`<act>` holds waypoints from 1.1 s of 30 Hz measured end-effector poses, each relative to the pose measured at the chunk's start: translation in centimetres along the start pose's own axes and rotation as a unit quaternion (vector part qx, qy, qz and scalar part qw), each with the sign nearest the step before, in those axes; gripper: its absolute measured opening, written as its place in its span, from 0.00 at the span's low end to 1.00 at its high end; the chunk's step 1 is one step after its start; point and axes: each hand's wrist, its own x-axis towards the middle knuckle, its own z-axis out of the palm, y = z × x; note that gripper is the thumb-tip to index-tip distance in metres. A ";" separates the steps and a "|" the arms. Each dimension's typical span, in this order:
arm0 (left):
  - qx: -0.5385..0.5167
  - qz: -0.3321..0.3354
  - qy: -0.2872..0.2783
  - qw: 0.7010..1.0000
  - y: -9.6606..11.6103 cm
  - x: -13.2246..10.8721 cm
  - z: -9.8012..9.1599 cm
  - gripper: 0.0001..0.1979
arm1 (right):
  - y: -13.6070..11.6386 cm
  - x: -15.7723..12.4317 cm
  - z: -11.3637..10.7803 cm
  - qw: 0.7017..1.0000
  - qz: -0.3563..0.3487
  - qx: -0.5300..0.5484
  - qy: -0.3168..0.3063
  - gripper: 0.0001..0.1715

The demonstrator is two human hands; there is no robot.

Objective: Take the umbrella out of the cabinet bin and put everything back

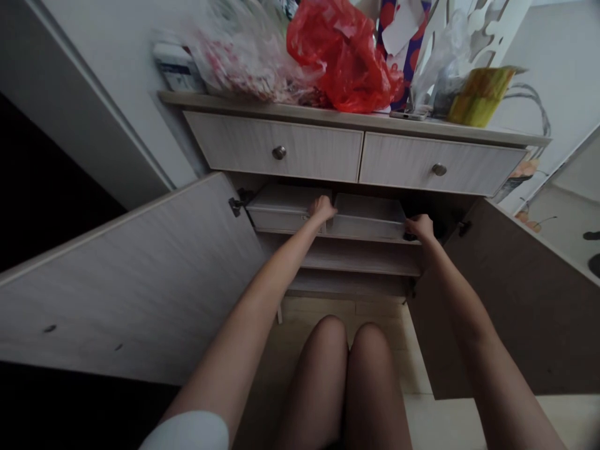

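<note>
On the top shelf inside the cabinet lie two translucent plastic boxes side by side. My left hand (322,209) is closed at the left edge of the right plastic box (368,217), in the narrow gap between the two. At that box's right edge, my right hand (420,226) is closed with its fingertips against the side; something dark shows just under them. The left plastic box (284,207) sits beside my left hand. How far the fingers reach round the edges is hidden.
The left door (140,275) and right door (515,306) stand swung out on both sides. Above are two drawers with round knobs (279,152). The cabinet top carries a red plastic bag (344,56), a white bottle (178,65) and a yellow packet (482,94). Lower shelves (360,256) sit beneath.
</note>
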 end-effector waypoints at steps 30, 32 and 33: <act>-0.286 -0.013 0.009 0.958 -17.2 -30.3 7.6 0.09 | 7.3 -33.1 -1.0 0.989 -0.001 0.017 -0.149 0.20; -0.307 -0.020 -0.003 0.952 -17.4 -30.3 8.4 0.18 | 6.9 -31.9 -1.9 0.981 -0.010 -0.054 -0.186 0.20; -0.320 -0.023 -0.022 0.947 -17.5 -30.4 8.8 0.23 | 6.7 -30.9 -2.3 0.978 -0.009 -0.086 -0.190 0.20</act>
